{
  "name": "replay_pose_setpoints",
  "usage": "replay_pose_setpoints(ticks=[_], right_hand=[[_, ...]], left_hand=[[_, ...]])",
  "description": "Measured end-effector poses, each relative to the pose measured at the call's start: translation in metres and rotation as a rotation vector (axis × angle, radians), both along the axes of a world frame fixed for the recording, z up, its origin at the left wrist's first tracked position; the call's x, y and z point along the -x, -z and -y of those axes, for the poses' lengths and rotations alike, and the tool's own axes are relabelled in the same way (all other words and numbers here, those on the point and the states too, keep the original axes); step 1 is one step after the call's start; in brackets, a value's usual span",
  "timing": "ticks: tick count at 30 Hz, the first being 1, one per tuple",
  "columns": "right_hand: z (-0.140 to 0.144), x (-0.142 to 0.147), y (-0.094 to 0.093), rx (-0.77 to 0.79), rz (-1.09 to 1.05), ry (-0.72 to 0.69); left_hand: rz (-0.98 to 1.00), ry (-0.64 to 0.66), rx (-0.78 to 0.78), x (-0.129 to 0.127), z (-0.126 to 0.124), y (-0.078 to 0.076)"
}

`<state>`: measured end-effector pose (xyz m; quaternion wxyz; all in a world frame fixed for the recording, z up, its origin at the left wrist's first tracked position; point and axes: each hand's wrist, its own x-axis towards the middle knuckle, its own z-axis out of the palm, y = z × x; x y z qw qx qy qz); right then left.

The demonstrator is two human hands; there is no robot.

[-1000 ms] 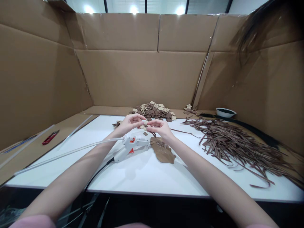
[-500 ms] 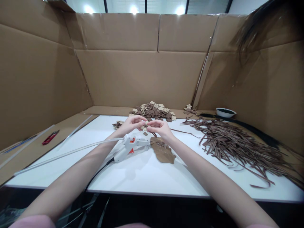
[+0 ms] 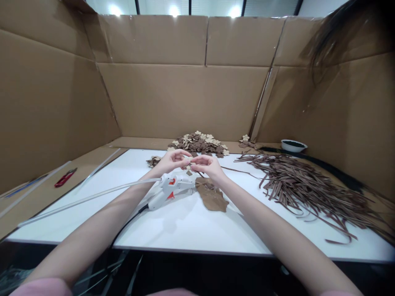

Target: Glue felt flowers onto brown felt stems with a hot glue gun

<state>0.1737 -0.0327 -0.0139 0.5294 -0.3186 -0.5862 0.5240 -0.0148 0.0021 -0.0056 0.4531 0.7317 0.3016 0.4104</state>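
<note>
While both my hands meet above the white table (image 3: 191, 222), left hand (image 3: 171, 160) and right hand (image 3: 206, 164) pinch one small flower piece (image 3: 188, 165) | glue gun (image 3: 168, 190) lies below, untouched | judged: joining underway; flower pile (image 3: 199, 144), strip heap (image 3: 302, 185) remain.

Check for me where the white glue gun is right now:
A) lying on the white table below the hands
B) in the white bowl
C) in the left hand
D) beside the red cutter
A: the glue gun lies on the white table, with neither hand gripping it.
</note>
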Motion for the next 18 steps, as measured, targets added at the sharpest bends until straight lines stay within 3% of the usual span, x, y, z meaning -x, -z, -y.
replay_pose_setpoints(ticks=[7,13,18], right_hand=[[-0.006,-0.007,-0.001,0.04,0.036,0.034],[-0.011,-0.021,-0.002,-0.005,0.197,-0.117],[-0.014,-0.028,0.001,-0.043,0.266,-0.159]], left_hand=[[0.027,-0.025,0.0,0.002,0.002,-0.002],[0.027,-0.053,0.004,0.003,0.001,-0.003],[0.03,-0.064,0.007,0.004,0.0,-0.003]])
